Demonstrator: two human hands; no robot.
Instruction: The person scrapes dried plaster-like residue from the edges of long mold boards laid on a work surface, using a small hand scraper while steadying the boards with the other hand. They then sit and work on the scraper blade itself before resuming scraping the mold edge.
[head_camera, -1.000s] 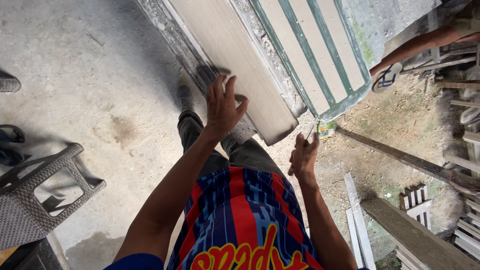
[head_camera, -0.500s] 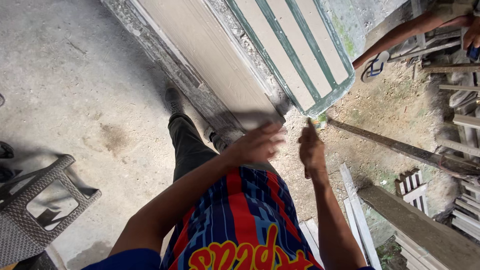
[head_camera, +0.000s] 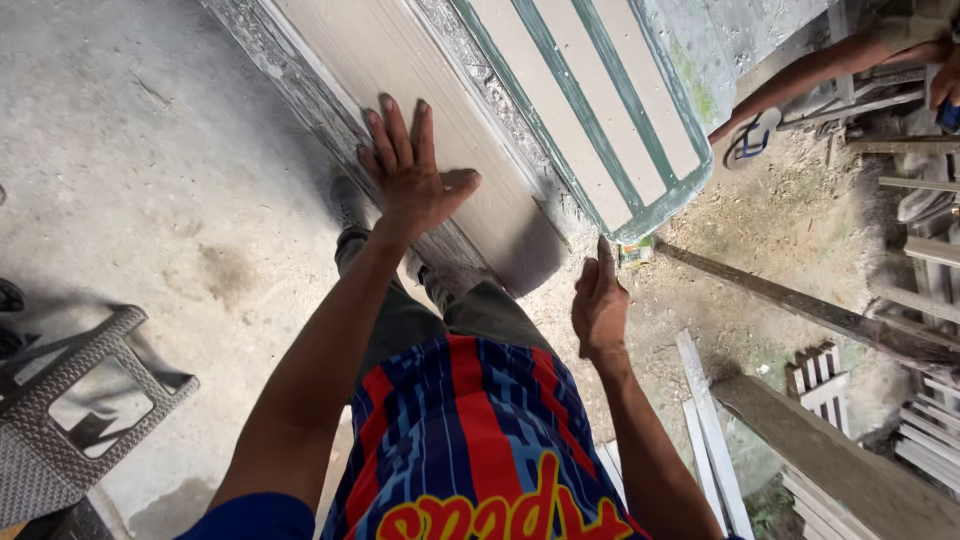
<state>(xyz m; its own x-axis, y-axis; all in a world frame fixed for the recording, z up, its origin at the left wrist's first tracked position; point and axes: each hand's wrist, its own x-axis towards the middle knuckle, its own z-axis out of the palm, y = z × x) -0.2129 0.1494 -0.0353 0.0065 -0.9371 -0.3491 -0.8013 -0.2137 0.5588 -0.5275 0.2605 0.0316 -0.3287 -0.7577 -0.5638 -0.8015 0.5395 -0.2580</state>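
The left hand (head_camera: 410, 180) lies flat and spread on a long pale wooden board (head_camera: 440, 130) that runs from about 11 o'clock down toward the centre of the view. Its grip is fully open: fingers fanned toward 12 o'clock, thumb out toward 3 o'clock, palm pressed on the board's face and closed around nothing. The board's near end (head_camera: 525, 265) sits just past the hand at 5 o'clock, close above the person's knees.

The right hand (head_camera: 600, 305) hangs at about 4 o'clock from the left one, just off the board's end and apart from it. Its fingers are straight and together, pointing toward 12 o'clock, the grip open and empty.

Beside the board, toward 1 o'clock, leans a panel with green and cream stripes (head_camera: 590, 100); its lower corner ends near a small green object (head_camera: 634, 252) on the dirt, too small to identify. A long grey timber (head_camera: 800, 310) runs off toward 4 o'clock from there.

At 8 o'clock stands a grey woven plastic stool (head_camera: 60, 420) on the concrete floor (head_camera: 140, 170). At 2 o'clock another person's leg and sandalled foot (head_camera: 752, 135) show. White slats (head_camera: 705, 420) lie on the ground at 5 o'clock.
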